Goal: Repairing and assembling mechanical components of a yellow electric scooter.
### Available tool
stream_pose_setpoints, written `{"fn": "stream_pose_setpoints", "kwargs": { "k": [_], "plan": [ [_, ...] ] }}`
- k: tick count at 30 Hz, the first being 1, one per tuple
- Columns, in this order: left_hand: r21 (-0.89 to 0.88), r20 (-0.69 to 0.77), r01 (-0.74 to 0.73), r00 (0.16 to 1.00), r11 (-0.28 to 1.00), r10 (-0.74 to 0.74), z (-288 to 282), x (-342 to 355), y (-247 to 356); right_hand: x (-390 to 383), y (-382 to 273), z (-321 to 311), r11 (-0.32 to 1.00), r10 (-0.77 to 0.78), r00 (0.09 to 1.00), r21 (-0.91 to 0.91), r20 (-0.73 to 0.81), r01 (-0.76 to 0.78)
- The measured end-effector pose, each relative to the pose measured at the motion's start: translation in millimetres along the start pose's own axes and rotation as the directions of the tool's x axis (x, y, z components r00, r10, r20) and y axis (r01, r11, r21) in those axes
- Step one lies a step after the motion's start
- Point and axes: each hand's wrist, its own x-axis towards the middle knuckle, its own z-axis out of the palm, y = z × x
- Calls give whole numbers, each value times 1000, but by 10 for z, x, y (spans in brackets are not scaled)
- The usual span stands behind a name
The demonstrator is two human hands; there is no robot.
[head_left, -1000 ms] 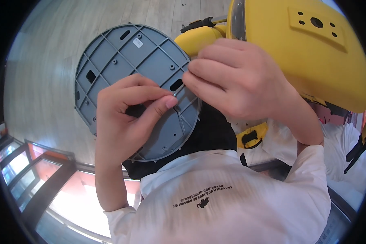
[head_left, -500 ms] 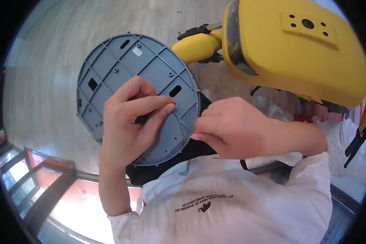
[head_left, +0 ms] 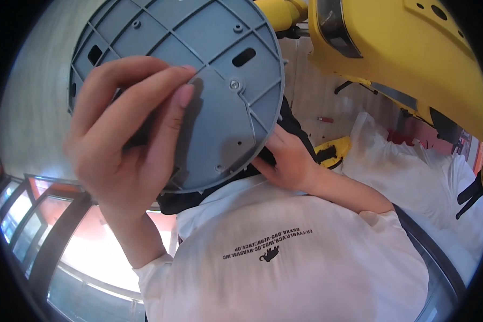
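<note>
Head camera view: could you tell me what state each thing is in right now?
Grey round plate: ribbed face showing, top cut off by the picture's edge
Screw: set into the plate; cannot tell how tight
Left hand: over the plate, thumb and forefinger slightly apart
Right hand: at the plate's rim, fingers partly hidden
Yellow casing: partly out of view
White sheeting: creased

On my feed the scene comes through bright overall. The harshest glare sits at lower left, where the glass [head_left: 99, 249] burns out to white. I see the left hand [head_left: 126, 126] throwing a soft shadow onto the grey round panel [head_left: 214, 45]. The fisheye bends the dark frame bars [head_left: 58, 241], black fills the corners, and the floor [head_left: 32, 118] at left looks washed-out.
</note>
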Motion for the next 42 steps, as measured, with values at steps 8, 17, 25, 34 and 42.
{"fn": "stream_pose_setpoints", "kwargs": {
  "k": [8,17,25,34,42],
  "plan": [
    [159,133,43,989,986,-65,-99,-317,-26,302,84,-11,989,-79,989,-135,-125,62],
    [381,95,71,989,922,-115,-365,-389,-77,897,0,154,985,-170,960,-15,-224,171],
    [433,-187,388,922,813,-340,-1205,-1490,-175,1245,-608,712,849,-493,829,65,-263,525],
    [98,-472,711,649,697,-596,-1426,-3269,-516,1453,-171,481,695,-629,777,435,-17,572],
    [112,-150,740,672,663,-725,-1216,-3245,-821,2100,1426,209,961,239,957,179,-165,-209]
  ]
}}
